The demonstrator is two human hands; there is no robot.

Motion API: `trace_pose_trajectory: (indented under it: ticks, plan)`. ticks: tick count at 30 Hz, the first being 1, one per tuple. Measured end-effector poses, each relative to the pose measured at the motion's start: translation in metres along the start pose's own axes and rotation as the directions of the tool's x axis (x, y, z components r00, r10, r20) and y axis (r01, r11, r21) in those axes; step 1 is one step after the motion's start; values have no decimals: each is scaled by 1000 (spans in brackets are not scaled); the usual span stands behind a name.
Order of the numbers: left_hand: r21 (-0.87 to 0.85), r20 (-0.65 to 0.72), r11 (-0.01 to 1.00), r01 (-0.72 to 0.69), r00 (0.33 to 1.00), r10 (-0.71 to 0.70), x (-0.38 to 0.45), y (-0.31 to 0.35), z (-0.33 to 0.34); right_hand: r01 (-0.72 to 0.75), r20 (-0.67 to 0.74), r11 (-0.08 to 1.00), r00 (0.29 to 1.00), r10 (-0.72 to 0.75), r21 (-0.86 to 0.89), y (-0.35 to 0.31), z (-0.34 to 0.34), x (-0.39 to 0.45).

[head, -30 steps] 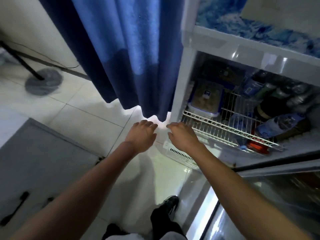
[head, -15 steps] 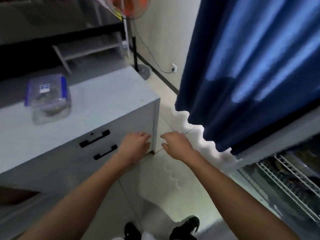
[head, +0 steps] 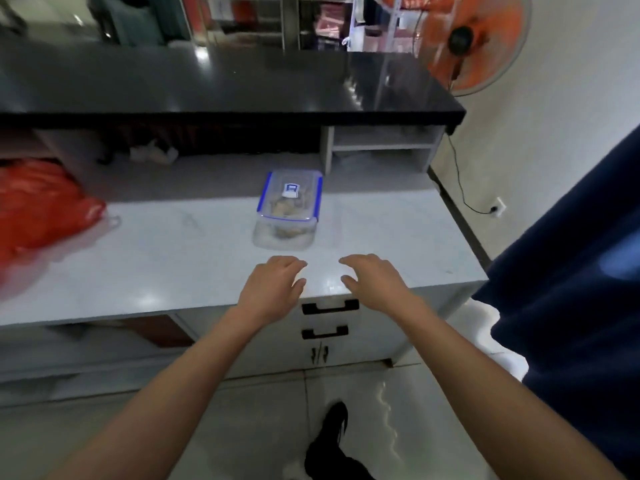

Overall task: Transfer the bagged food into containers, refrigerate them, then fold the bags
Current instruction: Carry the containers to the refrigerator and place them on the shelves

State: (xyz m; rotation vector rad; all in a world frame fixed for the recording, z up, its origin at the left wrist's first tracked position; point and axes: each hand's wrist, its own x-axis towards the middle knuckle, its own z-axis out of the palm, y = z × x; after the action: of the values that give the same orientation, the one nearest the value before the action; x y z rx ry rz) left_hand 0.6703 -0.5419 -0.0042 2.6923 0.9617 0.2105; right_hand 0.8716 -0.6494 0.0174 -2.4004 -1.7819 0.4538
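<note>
A clear plastic container (head: pixel 287 209) with a blue-clipped lid and food inside sits on the white counter (head: pixel 194 258), towards its back. My left hand (head: pixel 270 289) and my right hand (head: pixel 374 282) hover side by side over the counter's front edge, just short of the container. Both have loosely spread fingers and hold nothing. A red plastic bag (head: pixel 38 209) lies on the counter at the far left.
A black raised top (head: pixel 221 84) runs behind the counter, with a small shelf (head: pixel 381 143) under it. Drawer handles (head: pixel 329 306) sit below my hands. An orange fan (head: pixel 474 39) stands at the back right. A blue curtain (head: pixel 571 258) hangs on the right.
My view has swung left from the open fridge to the counter. Both hands, still holding nothing, now hang in front of the container.
</note>
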Motion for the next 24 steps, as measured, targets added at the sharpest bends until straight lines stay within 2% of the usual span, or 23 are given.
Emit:
trace_pose_trajectory:
  ticks: [3, 7, 10, 14, 18, 21, 24]
  plan:
    - [45, -23, 999, 8, 1000, -7, 28, -24, -12, 5, -60, 1000, 998, -4, 21, 6, -17, 48]
    - [101, -27, 994, 32, 999, -30, 76, -41, -31, 37, -49, 999, 998, -35, 34, 9, -27, 99]
    - [74, -39, 993, 92, 995, -89, 106, -53, -37, 64, -38, 997, 997, -62, 36, 9, -31, 133]
    - [-49, -47, 974, 223, 973, -225, 129, -72, -31, 59, 5, 997, 998, -59, 54, 7, -36, 171]
    - [-188, -20, 924, 333, 939, -342, 150, -95, -27, -87, 49, 941, 996, 75, 327, 5, -38, 202]
    - [-294, -14, 883, 365, 922, -386, 167, -109, -25, -146, 33, 891, 989, 146, 431, -2, -35, 214]
    - [-473, 27, 782, 406, 894, -448, 186, -124, -19, -173, -14, 818, 976, 216, 548, -15, -25, 224]
